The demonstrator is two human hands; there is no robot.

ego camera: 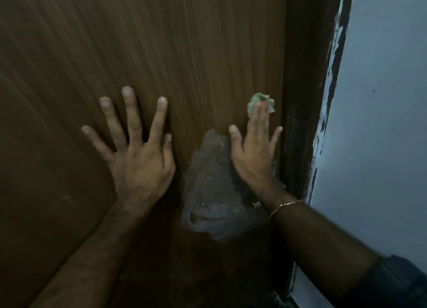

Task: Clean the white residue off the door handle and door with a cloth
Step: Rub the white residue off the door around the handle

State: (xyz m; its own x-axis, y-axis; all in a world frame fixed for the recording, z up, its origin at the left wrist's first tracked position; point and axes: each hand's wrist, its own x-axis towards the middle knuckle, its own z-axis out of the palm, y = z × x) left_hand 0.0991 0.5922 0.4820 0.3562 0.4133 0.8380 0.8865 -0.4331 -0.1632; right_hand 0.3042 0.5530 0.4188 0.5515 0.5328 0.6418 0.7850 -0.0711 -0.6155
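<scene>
head view: the left hand [141, 160] lies flat on the brown door [161, 53], fingers spread wide. the right hand [254, 155] has straight fingers too and presses a small green cloth [255, 100] on the door near the dark frame [305, 100]. a grey plastic bag [212, 197] hangs under that hand. the handle is hidden.
</scene>
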